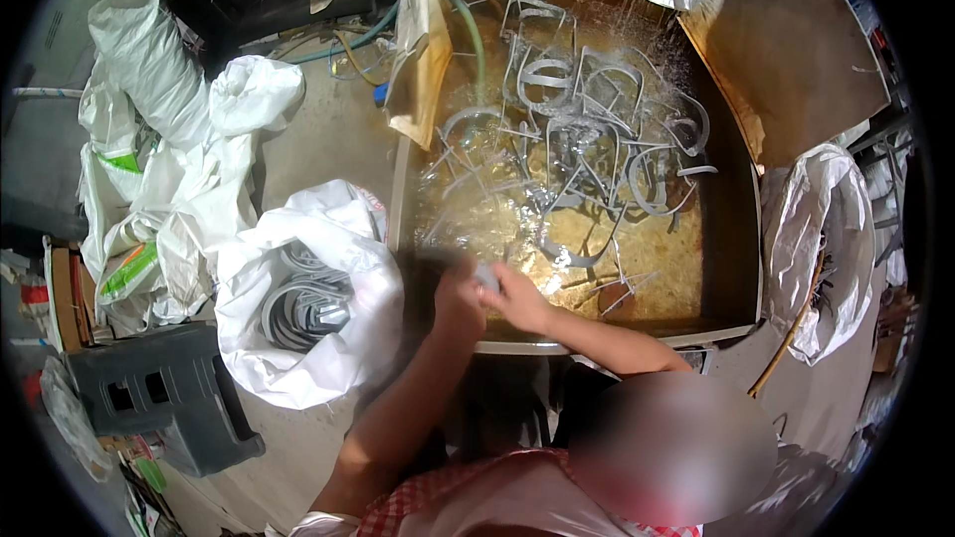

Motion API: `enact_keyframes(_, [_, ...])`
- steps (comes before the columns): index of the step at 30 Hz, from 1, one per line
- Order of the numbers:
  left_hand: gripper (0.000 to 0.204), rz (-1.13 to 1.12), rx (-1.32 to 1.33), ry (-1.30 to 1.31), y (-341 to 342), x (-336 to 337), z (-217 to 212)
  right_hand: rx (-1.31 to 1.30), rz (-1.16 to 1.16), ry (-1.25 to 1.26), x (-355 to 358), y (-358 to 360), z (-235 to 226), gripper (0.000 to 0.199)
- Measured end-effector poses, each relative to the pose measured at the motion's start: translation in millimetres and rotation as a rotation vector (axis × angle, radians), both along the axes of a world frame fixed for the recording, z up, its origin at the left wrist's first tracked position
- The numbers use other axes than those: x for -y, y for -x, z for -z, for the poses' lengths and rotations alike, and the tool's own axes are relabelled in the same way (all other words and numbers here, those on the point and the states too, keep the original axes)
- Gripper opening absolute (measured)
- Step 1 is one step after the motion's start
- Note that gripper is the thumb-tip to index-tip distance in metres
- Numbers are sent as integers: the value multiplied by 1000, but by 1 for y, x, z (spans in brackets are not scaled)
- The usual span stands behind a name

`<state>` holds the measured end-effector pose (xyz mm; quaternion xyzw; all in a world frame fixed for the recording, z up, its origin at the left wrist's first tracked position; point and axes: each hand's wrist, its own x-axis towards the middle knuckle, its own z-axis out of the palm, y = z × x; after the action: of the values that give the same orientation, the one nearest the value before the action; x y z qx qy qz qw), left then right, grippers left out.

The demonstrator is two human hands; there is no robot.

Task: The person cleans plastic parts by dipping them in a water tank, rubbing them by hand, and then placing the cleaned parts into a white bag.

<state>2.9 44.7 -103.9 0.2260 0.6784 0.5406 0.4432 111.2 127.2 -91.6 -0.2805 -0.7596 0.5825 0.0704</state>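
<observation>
Both hands meet over the near left part of a shallow metal tank (726, 303) of shallow, brownish water. My left hand (460, 296) is closed, slightly blurred by motion. Beside it, my right hand (524, 302) has its fingers closed on a small grey plastic piece (486, 276) that sits between the two hands. The fingers hide most of that piece, and whether the left fingers grip it too is hard to see. Farther off in the tank lie several grey moulded plastic frames (587, 139), curved and tangled with thin strips. Left of my hands stands an open white sack (244, 313) with grey curved plastic parts (306, 303) inside.
Water sprays into the tank's far right corner beside a brown board (796, 50). White sacks (179, 149) pile up at the left, above a dark plastic stool (164, 393). Another white sack (821, 239) with a stick stands right of the tank. Hoses (473, 40) run behind.
</observation>
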Motion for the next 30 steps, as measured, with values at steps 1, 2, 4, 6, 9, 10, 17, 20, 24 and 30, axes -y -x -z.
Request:
enact_keyframes(1, [29,-92,167,-3,1,-3,6,-9,-74,-99,9,-9,3,25])
enact_keyframes(2, [26,-322,508,20,-2,-10,10,45,-171,-53,0,-12,3,26])
enact_keyframes(4, [19,-399,773,-3,-1,-9,31,149,-355,46,-41,-16,6,29])
enact_keyframes(6, [13,-108,611,-108,8,-3,52,251,120,305,-80,-9,13,29])
enact_keyframes(9, [15,67,-255,-72,-14,-3,-4,-3,344,166,-131,6,55,38])
enact_keyframes(10, [17,162,-611,-137,-15,1,-10,-74,340,329,-144,18,68,41])
enact_keyframes(17, [27,775,-953,161,-12,15,-50,160,251,413,-146,82,107,59])
enact_keyframes(20, [27,933,-934,163,-14,20,-69,188,367,494,-135,89,99,43])
enact_keyframes(24, [27,705,-961,290,-14,15,-72,-37,642,628,-143,74,130,17])
enact_keyframes(30, [30,391,-1007,181,4,4,-62,-481,715,538,-147,31,31,30])
